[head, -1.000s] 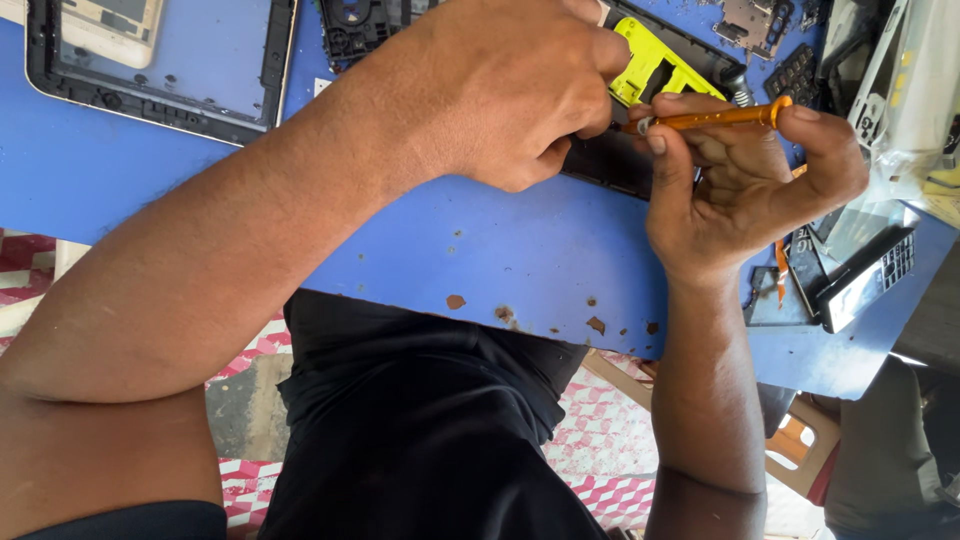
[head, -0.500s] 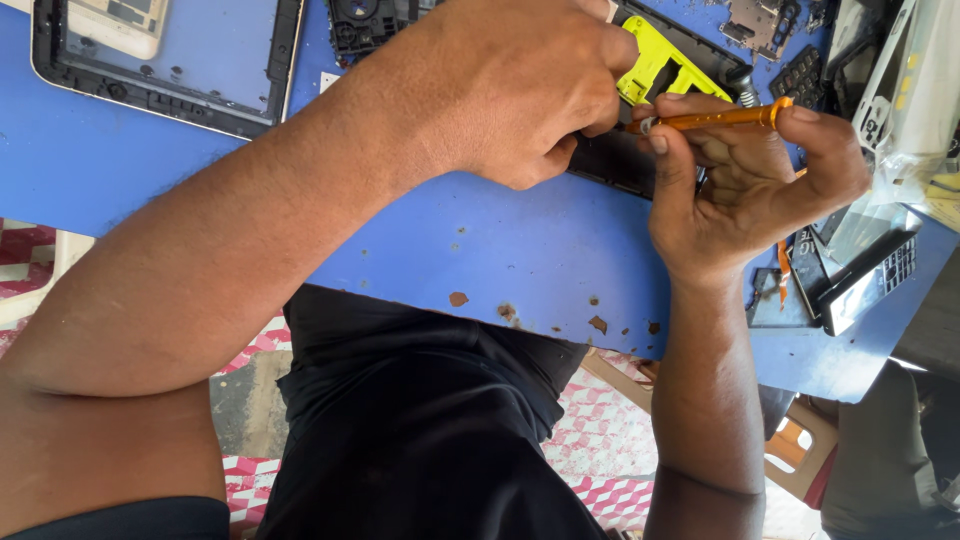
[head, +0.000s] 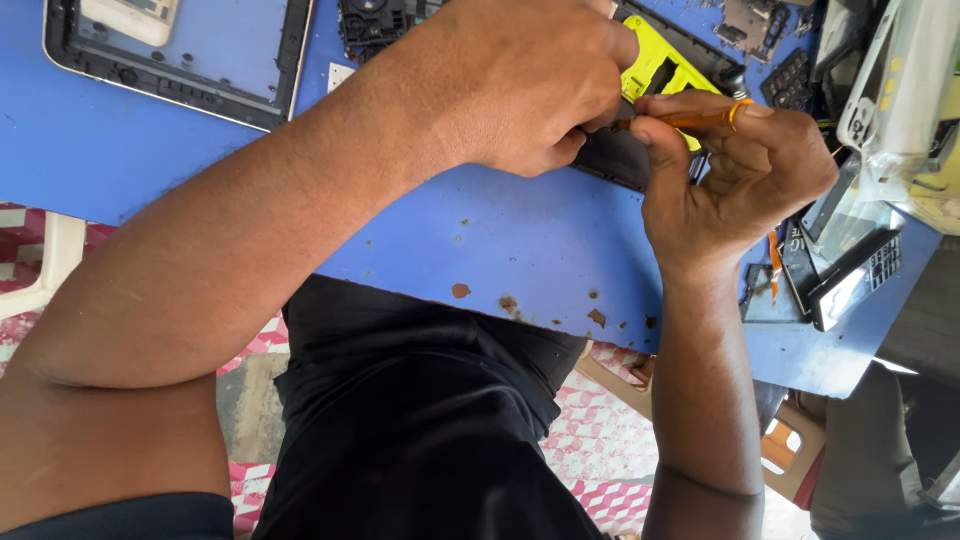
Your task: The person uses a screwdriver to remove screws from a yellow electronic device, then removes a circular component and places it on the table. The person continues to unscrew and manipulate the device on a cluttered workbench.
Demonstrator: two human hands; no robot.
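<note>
The head view looks down past a black shirt [head: 420,430] at a blue table [head: 500,240] with rust spots along its near edge. Two hands meet at the table's far side. The left hand [head: 520,85] is curled into a loose fist, its fingers pressed down on one dark phone [head: 625,160] lying flat on the table; how firmly it grips cannot be told. One yellow-green part [head: 655,65] shows on the phone, just past the left knuckles. The right hand [head: 740,170] is closed around one orange screwdriver [head: 700,117], pinched between thumb and fingers, the shaft lying nearly level and pointing toward the left hand. Its tip is hidden where the two hands touch.

At the far left lies one open tablet frame [head: 180,55], well apart from the hands. To the right of the right wrist sit two small keypad phones [head: 850,275], side by side, and one second orange tool [head: 775,260] partly hidden by the hand. Loose dark parts [head: 790,75] crowd the far right corner. Below the table edge, a red-and-white patterned floor [head: 600,440] shows.
</note>
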